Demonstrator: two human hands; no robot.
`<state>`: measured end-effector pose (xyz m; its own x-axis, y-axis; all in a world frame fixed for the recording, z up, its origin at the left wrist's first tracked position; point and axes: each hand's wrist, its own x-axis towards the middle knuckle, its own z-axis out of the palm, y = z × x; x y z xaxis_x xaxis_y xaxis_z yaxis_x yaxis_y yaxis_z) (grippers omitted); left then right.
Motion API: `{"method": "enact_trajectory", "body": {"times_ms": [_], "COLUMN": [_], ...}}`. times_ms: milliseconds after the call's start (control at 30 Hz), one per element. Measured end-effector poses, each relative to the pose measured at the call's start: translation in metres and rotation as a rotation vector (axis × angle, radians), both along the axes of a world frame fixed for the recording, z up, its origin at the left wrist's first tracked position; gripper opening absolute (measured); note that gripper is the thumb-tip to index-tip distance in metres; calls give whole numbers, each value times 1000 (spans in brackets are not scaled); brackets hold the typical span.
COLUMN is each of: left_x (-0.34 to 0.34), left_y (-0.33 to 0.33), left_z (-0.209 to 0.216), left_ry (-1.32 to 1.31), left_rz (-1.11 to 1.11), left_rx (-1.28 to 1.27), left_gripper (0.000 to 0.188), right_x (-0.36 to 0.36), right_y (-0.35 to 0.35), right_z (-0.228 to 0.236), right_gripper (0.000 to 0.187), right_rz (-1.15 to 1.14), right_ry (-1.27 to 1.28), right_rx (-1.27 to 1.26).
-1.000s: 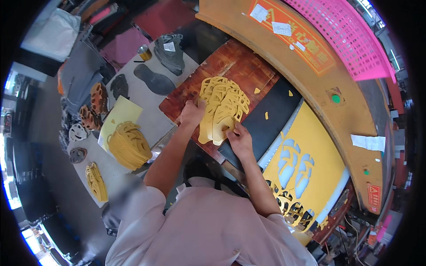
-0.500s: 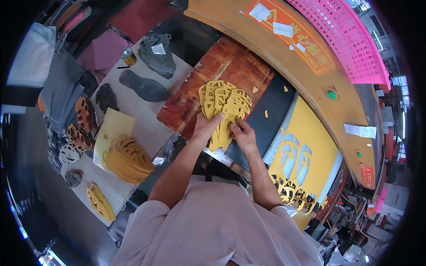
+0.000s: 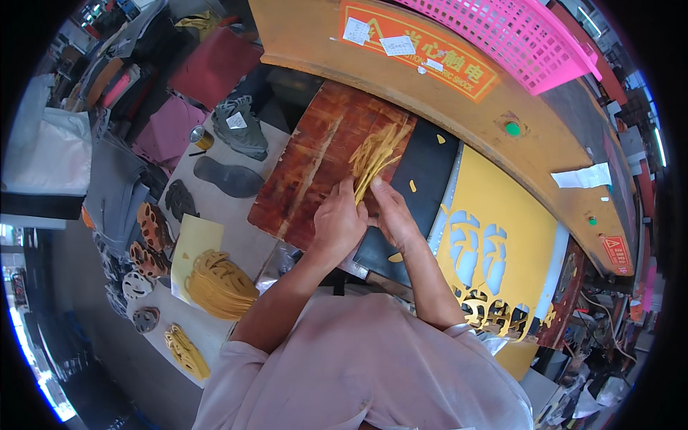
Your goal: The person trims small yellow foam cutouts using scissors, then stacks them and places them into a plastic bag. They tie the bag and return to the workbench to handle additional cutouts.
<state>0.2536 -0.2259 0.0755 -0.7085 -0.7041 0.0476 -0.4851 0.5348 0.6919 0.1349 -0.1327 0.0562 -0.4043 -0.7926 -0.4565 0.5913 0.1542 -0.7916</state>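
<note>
Between my two hands a bundle of thin yellow cut-out shoe upper pieces [image 3: 376, 152] stands on edge, its far ends fanned out. My left hand [image 3: 338, 221] is closed round the near left side of the bundle. On the other side my right hand [image 3: 394, 213] pinches it, thumb along the pieces. Beneath lies a worn red-brown board [image 3: 290, 172], beside a black strip [image 3: 423, 208] with a few small yellow scraps [image 3: 413, 186] on it. The near ends of the pieces are hidden by my fingers.
An orange machine beam [image 3: 304, 46] with a green button [image 3: 512, 130] arches across the far side, under a pink basket [image 3: 502, 43]. A punched yellow sheet [image 3: 534, 222] lies right. Left, a pale table [image 3: 247, 215] bears a dark sole [image 3: 228, 178] and yellow stacks [image 3: 221, 287].
The yellow pieces, earlier spread flat with their faces showing, are now turned on edge. Both hands have closed in round them, and the view has shifted a little.
</note>
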Motion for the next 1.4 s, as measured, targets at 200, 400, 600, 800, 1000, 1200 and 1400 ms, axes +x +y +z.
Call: {"method": "enact_trajectory", "body": {"times_ms": [200, 400, 600, 800, 1000, 1200, 1400], "left_x": [11, 26, 30, 26, 31, 31, 33], "left_y": [16, 13, 0, -9, -32, -27, -44], "left_z": [-14, -67, -78, -70, -87, -100, -81], "left_ry": [-22, 100, 209, 237, 265, 284, 302], "left_rz": [3, 22, -175, -323, -337, -391, 53], "left_rx": [218, 365, 590, 536, 949, 593, 514], "left_gripper": [88, 90, 97, 101, 74, 54, 44], "right_x": [1, -3, -4, -13, -4, 6, 12], "right_y": [-4, -1, -14, 6, 17, 4, 6], "right_z": [-6, -31, -51, -38, -22, -48, -45], "right_gripper": [68, 73, 52, 40, 70, 62, 51], "right_rz": [25, 138, 150, -5, -45, -191, -240], "right_ry": [176, 115, 390, 60, 52, 267, 255], "right_rx": [116, 151, 171, 125, 16, 140, 126]}}
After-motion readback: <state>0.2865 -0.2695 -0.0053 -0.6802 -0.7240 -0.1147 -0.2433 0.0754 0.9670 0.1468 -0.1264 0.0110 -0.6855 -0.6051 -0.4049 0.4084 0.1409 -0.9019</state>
